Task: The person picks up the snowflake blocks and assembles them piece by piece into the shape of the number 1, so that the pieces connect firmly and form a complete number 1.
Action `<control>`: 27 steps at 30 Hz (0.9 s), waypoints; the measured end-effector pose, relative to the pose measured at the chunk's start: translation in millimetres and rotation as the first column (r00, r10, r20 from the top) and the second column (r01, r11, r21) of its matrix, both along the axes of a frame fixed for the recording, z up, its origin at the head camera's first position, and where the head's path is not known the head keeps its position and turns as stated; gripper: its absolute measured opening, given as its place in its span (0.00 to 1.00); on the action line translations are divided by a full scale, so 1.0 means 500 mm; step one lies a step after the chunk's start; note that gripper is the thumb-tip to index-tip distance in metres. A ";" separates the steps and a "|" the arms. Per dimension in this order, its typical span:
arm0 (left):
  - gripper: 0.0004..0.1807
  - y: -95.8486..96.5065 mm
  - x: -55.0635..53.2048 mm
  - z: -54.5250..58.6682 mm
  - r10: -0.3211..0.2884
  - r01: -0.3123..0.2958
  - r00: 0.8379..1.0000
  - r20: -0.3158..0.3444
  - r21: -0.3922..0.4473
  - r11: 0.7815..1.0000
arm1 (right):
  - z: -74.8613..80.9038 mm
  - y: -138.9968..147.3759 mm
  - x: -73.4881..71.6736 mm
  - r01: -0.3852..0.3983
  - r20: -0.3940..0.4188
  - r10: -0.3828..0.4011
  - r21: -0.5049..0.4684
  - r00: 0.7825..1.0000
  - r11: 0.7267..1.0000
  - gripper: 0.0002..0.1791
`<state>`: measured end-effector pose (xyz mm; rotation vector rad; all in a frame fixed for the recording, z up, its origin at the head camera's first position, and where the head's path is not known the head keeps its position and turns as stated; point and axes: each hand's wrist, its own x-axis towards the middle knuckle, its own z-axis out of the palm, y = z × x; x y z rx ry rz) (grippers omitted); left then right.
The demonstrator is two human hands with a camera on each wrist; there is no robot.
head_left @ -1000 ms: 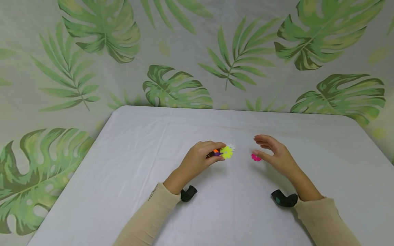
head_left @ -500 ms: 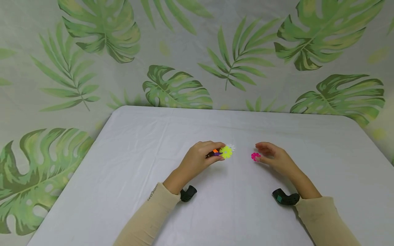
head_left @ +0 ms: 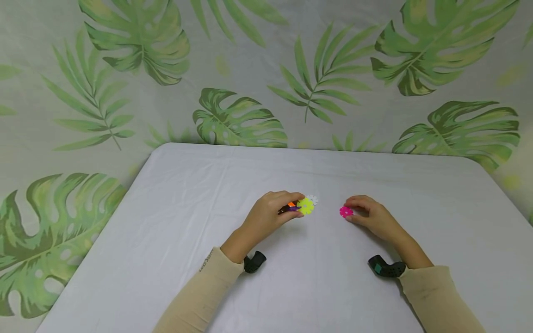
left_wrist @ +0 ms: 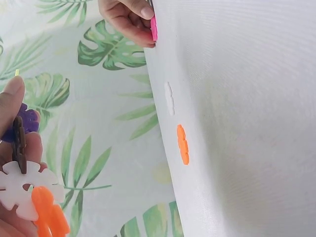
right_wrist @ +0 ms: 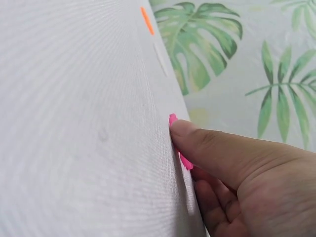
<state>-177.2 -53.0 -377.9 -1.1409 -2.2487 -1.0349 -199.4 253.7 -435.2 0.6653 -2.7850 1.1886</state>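
Note:
My left hand holds a small chain of joined snowflake discs above the table. In the head view its yellow disc shows at the fingertips; the left wrist view shows a purple disc, a dark brown disc, a white disc and an orange disc. My right hand pinches a pink snowflake disc at the table surface. The right wrist view has the thumb over this pink disc's face, partly hiding it.
A loose white disc and a loose orange disc lie on the white table, near the left hand. Black wrist devices sit at both sleeves. A leaf-print cloth hangs behind the table.
The right hand has lowered, and its fingers have come down and closed on the pink disc. The left hand has stayed in place with its chain.

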 end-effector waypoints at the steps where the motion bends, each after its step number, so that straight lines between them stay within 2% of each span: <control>1: 0.22 0.000 0.000 0.000 -0.001 0.001 1.000 0.000 0.000 1.000 | 0.000 0.000 0.000 0.001 0.000 -0.001 0.002 1.000 1.000 0.18; 9: 0.22 0.001 0.000 0.001 -0.011 0.011 1.000 0.004 0.000 1.000 | 0.003 -0.004 0.004 0.048 0.033 -0.048 -0.005 0.998 0.999 0.18; 19: 0.21 0.000 0.000 0.000 -0.008 0.008 1.000 0.011 -0.005 1.000 | -0.005 -0.002 -0.002 0.028 0.018 -0.026 -0.113 1.000 0.993 0.10; 22: 0.21 0.000 0.000 0.001 -0.009 0.009 1.000 0.013 -0.006 1.000 | 0.014 -0.010 0.007 0.034 0.031 -0.029 -0.149 0.999 0.988 0.09; 27: 0.21 0.000 0.001 0.002 -0.007 0.007 1.000 0.014 -0.007 1.000 | 0.024 -0.014 0.010 0.057 0.071 -0.045 -0.181 0.996 0.982 0.11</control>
